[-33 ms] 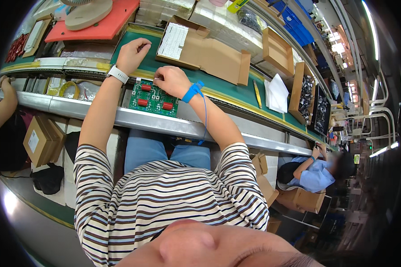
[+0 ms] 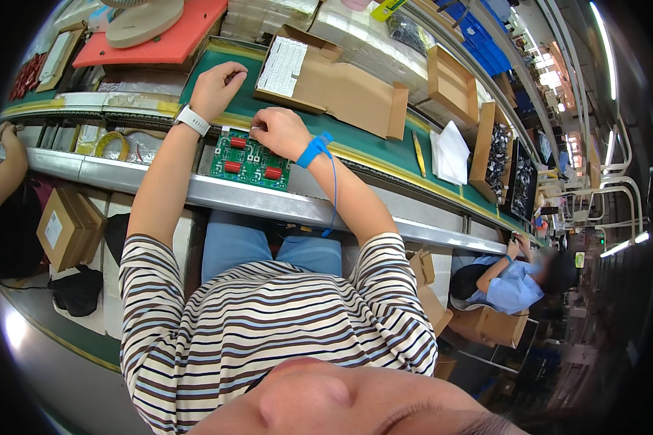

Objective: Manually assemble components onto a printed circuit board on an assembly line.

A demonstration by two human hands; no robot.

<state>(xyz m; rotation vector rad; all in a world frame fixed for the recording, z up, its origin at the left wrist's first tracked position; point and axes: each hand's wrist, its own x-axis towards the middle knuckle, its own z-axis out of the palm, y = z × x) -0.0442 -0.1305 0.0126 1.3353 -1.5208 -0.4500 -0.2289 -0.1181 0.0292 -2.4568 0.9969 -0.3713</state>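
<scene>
Now, right hand (image 2: pixel 283 132) bunched at the far edge of a green circuit board (image 2: pixel 252 176) with red components (image 2: pixel 233 167), left hand (image 2: pixel 218 93) loosely curled beyond, both holds unclear.

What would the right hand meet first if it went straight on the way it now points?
Most likely the left hand or its pale wristband. Depth is unclear, though, so the right hand might pass beneath or beside them.
</scene>
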